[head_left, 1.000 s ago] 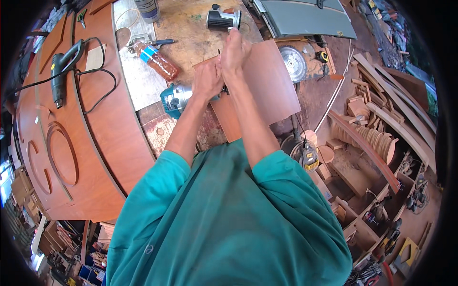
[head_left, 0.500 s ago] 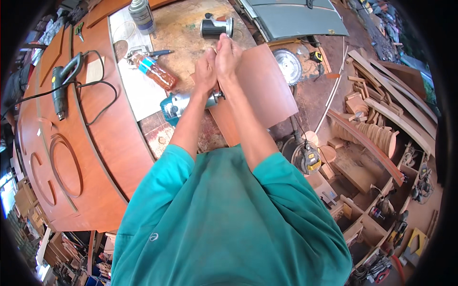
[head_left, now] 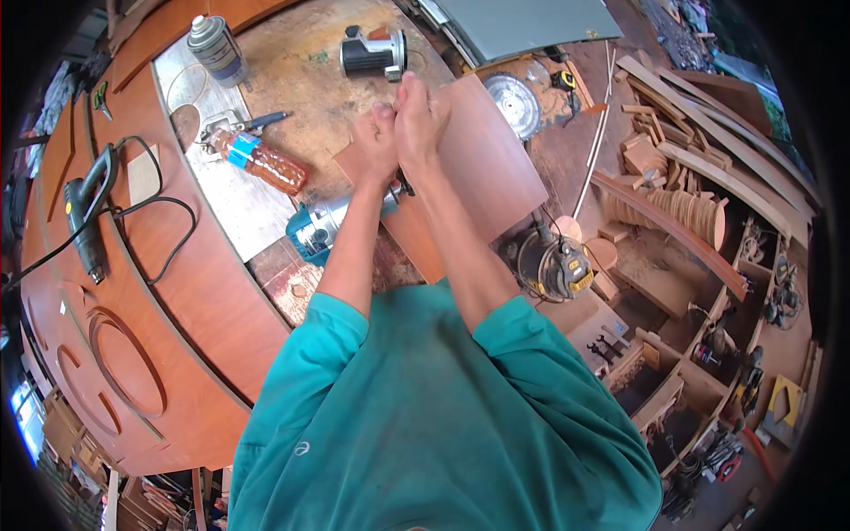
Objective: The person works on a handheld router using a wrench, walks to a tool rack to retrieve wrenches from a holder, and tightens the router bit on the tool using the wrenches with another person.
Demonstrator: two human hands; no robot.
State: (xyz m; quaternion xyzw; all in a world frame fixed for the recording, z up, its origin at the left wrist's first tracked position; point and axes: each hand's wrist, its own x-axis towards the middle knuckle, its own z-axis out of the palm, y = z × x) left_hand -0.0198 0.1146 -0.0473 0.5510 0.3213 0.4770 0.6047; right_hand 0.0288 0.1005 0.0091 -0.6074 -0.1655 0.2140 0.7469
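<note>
My left hand [head_left: 375, 146] and my right hand [head_left: 420, 124] are close together over a thin reddish-brown board [head_left: 487, 159]. Both are closed with fingers curled inward, and whatever lies inside them is hidden. Under my left forearm lies a teal and silver power tool [head_left: 323, 226], its tip reaching toward my wrists. Just beyond my fingertips a black and silver trim router [head_left: 374, 55] rests on its side on the bench. Left of my left hand lies a clear bottle of reddish-brown liquid with a blue label [head_left: 261, 162].
A spray can [head_left: 217, 51] stands at the far left of the workbench [head_left: 292, 80]. A heat gun [head_left: 87, 217] with a looping cord lies on large brown panels [head_left: 195, 292]. To the right are a circular saw blade [head_left: 512, 104], tape measure [head_left: 563, 80], stacked wood strips and tool compartments.
The view has turned slightly, so the bench things sit further left. My hands stay close together over the board, with a little more space showing between the fingers.
</note>
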